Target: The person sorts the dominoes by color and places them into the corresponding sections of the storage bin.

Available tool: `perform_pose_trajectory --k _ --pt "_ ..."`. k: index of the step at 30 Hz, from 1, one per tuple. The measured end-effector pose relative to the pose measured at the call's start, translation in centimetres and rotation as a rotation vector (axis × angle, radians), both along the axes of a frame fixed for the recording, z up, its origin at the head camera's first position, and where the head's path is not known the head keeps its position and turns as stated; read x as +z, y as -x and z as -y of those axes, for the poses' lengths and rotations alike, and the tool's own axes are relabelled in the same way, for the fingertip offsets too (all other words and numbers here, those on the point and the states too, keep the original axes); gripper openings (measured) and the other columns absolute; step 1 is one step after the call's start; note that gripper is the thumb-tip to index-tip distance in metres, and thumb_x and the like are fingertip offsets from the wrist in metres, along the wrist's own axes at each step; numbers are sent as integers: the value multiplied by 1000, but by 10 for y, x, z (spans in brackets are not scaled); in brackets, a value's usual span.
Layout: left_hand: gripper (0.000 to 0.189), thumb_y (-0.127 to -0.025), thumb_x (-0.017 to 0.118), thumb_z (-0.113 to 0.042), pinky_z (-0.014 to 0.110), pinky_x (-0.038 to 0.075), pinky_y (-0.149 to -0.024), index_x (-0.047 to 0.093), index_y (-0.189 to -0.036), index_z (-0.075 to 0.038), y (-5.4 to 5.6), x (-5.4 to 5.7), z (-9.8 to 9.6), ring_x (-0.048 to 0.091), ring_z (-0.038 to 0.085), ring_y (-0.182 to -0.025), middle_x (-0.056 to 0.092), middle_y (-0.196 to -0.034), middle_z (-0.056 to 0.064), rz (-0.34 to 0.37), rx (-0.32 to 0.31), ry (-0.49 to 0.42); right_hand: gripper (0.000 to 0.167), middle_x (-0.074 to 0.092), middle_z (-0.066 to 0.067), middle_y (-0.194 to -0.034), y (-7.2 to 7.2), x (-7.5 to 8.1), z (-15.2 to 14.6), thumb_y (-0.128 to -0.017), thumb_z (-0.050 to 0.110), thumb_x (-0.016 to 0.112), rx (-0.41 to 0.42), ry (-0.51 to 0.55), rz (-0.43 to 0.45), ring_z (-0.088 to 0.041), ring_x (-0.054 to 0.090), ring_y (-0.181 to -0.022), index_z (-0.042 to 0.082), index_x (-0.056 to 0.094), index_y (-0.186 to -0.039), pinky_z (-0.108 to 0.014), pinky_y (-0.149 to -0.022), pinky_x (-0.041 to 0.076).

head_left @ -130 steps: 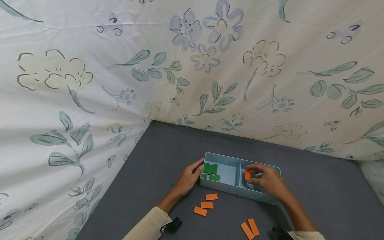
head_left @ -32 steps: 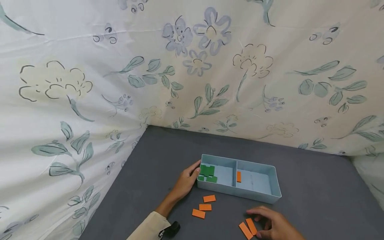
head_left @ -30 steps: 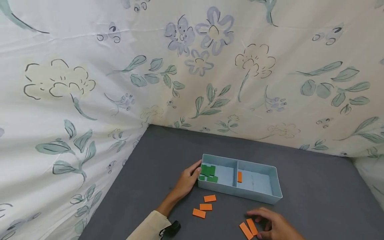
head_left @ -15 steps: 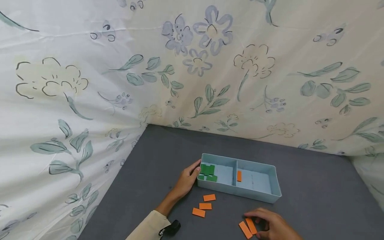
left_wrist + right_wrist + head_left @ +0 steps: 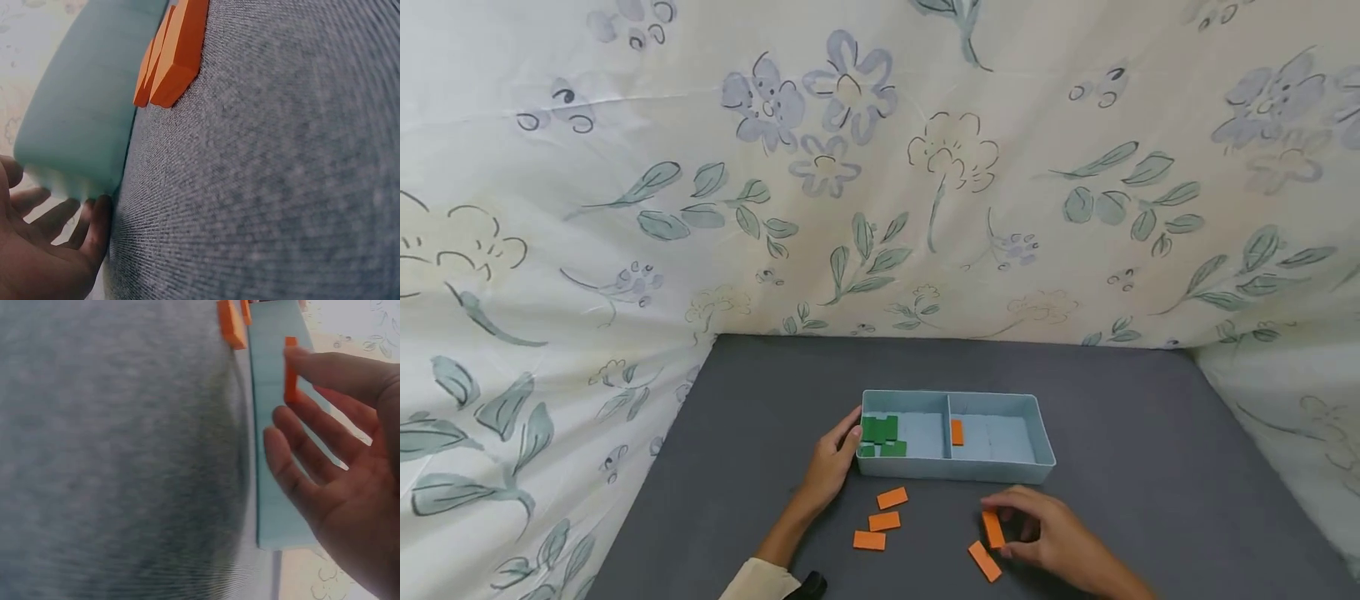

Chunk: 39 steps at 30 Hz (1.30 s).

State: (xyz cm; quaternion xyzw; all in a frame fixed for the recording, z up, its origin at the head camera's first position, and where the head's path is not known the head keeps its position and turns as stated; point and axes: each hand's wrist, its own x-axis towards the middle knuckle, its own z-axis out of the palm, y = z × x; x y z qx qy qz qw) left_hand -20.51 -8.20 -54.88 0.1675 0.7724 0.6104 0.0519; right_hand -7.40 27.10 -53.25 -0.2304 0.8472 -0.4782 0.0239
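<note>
My left hand (image 5: 829,467) rests against the left end of a light blue two-compartment box (image 5: 955,470). Its fingertips touch the end wall in the left wrist view, fingers mostly straight. Between thumb and fingertips, my right hand (image 5: 1037,533) pinches an orange block (image 5: 992,529) in front of the box. The right wrist view shows that orange block (image 5: 290,372) raised off the cloth, seen edge-on. Another orange block (image 5: 984,562) lies just below it. Inside the right compartment, one orange block (image 5: 957,432) lies beside the divider. Green pieces (image 5: 880,430) lie in the left compartment.
Three orange blocks (image 5: 884,521) lie on the dark grey cloth (image 5: 775,400) in front of the box's left part. A floral curtain (image 5: 955,250) rises behind the surface and on both sides.
My right hand let go of one orange block in the right compartment, came back toward the front, and now lifts another. The head view has turned right; my left hand stays at the box.
</note>
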Motion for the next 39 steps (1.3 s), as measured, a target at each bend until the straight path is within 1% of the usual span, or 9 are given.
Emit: perform_pose_trajectory --k 4,7,9,12,17,22,26,32,39 --pt "55 -116 46 -36 63 28 -126 38 -166 -14 -5 -2 5 30 34 -159 37 -170 10 13 -13 13 54 70 -7 -126 1 9 2 -90 16 87 -19 66 -86 -15 66 -100 12 67 -140 -29 -67 59" --pt "55 -116 46 -35 63 27 -126 37 -166 -12 -4 -2 5 29 35 -159 36 -170 11 2 -24 1 55 71 -9 -127 4 17 4 -89 10 87 -64 114 -128 -12 68 -104 9 66 -141 -30 -70 61" --pt "55 -116 46 -33 63 27 -126 38 -166 -12 -1 -1 5 29 35 -159 37 -170 11 -6 -25 -8 56 71 -9 -127 7 21 7 -89 8 86 -110 134 -124 -10 68 -106 8 66 -141 -30 -71 61" --pt "53 -116 46 -32 62 28 -125 39 -165 -12 -2 0 6 31 34 -159 39 -169 10 3 -14 -9 58 70 -9 -126 12 28 10 -88 6 86 -175 153 -93 -8 67 -106 11 66 -142 -30 -73 62" --pt "54 -116 46 -33 62 31 -124 39 -165 -12 -2 4 8 35 35 -157 41 -168 12 4 -7 9 62 71 -10 -127 22 35 14 -85 2 87 -244 143 -135 -9 68 -108 14 66 -142 -30 -75 63" --pt "54 -116 46 -34 62 32 -124 39 -165 -11 0 7 8 36 36 -156 42 -167 13 6 -13 23 64 74 -9 -126 33 40 18 -81 -4 88 -313 80 -179 -10 70 -107 14 68 -139 -30 -76 64" --pt "55 -116 46 -34 62 31 -124 39 -165 -11 2 8 9 35 36 -157 41 -168 13 4 -20 29 64 76 -8 -124 41 42 23 -79 -9 88 -358 54 -162 -13 71 -105 12 70 -136 -29 -77 64" --pt "55 -116 47 -35 60 31 -125 39 -165 -11 2 8 12 35 33 -157 41 -168 10 22 -9 30 55 75 -10 -125 50 44 28 -85 -4 86 -377 41 -90 -23 72 -107 8 69 -136 -26 -81 63" --pt "54 -116 46 -33 61 31 -124 39 -166 -11 3 9 14 35 34 -157 41 -168 12 -9 -29 24 53 73 -15 -129 63 45 29 -88 -6 83 -386 33 -16 -32 71 -110 2 67 -138 -24 -83 62"
